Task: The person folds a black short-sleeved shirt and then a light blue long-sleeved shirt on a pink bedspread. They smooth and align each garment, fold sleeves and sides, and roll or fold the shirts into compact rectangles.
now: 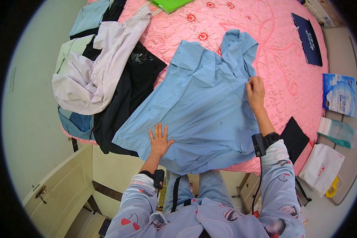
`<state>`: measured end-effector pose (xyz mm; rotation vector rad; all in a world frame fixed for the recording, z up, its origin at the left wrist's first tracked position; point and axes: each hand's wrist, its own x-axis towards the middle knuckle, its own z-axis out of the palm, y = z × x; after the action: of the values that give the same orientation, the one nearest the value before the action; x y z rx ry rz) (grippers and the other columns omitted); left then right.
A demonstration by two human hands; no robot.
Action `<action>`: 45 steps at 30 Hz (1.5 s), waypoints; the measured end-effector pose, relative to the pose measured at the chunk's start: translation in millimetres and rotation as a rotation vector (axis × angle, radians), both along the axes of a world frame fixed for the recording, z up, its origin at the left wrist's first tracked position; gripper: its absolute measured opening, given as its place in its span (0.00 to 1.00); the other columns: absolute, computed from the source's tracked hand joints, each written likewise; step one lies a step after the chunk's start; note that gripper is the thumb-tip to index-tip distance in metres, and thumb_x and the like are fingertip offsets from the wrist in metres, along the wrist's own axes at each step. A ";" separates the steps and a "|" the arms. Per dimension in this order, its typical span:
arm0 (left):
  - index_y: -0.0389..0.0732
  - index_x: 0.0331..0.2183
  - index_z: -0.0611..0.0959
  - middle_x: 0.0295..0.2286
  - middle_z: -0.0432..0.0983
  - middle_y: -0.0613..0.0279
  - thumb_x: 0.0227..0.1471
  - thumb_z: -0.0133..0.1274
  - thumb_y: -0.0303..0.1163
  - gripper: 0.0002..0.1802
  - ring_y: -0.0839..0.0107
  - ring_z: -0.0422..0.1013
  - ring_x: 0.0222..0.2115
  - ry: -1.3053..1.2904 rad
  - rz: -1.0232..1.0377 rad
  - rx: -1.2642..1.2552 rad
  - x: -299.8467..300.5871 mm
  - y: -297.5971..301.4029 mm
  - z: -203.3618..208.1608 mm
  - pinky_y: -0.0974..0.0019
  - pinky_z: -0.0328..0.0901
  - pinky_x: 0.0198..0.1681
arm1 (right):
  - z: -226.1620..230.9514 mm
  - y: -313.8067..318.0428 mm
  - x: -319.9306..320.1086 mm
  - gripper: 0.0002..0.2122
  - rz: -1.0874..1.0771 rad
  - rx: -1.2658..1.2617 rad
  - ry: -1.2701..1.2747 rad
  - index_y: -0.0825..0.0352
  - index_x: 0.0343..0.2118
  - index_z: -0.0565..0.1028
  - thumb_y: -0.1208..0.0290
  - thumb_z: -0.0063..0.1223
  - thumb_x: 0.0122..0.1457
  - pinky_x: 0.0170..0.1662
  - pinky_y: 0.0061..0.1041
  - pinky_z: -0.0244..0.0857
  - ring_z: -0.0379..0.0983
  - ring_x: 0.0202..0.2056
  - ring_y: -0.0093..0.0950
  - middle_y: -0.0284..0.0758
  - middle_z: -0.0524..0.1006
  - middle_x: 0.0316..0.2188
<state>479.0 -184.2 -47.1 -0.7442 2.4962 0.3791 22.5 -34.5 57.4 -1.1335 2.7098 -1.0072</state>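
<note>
A bed with a pink quilted cover (289, 73) fills the middle of the scene; on its near part lies a light blue garment (202, 107), spread out and creased, its wide end toward the person and reaching the bed's near edge, its bunched far end pointing away; a cream door (61, 190) stands at the near left, below the level of the bed; on the bed's left side is a loose heap of clothes, in which a black garment (121, 101) runs along the left of the light blue one, a pale striped shirt (95, 75) lies crumpled partly over the black cloth, and a pale green garment (73, 49) shows at the far left of the stripes; to the right, a white bag (322, 168) lies near, a blue and white pack (340, 95) farther off, and a dark navy bag (307, 39) at the far right of the cover; a black flat piece (294, 139) lies near the right forearm, and a bright green folder (172, 4) is partly in view at the far edge; the left hand (159, 142) rests flat on the near left of the light blue garment, fingers spread; the right hand (256, 93) is at its right edge, fingers curled against the cloth, though whether they pinch it I cannot tell.
</note>
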 end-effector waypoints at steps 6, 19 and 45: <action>0.39 0.65 0.51 0.65 0.37 0.46 0.50 0.51 0.61 0.53 0.50 0.31 0.67 0.007 0.005 0.006 -3.4 -0.6 3.9 0.35 0.27 0.64 | -2.4 -0.4 8.0 0.08 -0.014 -0.151 -0.305 0.70 0.24 0.71 0.74 0.60 0.53 0.29 0.25 0.62 0.68 0.25 0.26 0.35 0.74 0.24; 0.36 0.64 0.53 0.65 0.38 0.43 0.51 0.53 0.58 0.51 0.48 0.31 0.67 0.032 0.001 0.014 -0.8 -0.5 3.7 0.34 0.29 0.64 | -10.6 -14.6 19.1 0.09 -0.172 -0.014 -0.377 0.70 0.23 0.70 0.74 0.61 0.50 0.25 0.27 0.58 0.64 0.19 0.26 0.34 0.71 0.15; 0.37 0.48 0.72 0.49 0.66 0.50 0.48 0.57 0.31 0.25 0.50 0.62 0.51 0.636 0.052 -0.011 -128.5 -50.7 95.1 0.47 0.54 0.54 | -61.4 236.2 77.6 0.13 -0.670 -0.177 -0.669 0.73 0.40 0.72 0.70 0.56 0.57 0.41 0.23 0.67 0.71 0.35 0.24 0.37 0.76 0.33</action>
<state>350.5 -234.8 48.1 -0.7842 3.0692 0.7131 100.1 201.7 -4.0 0.1722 2.4482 -1.3848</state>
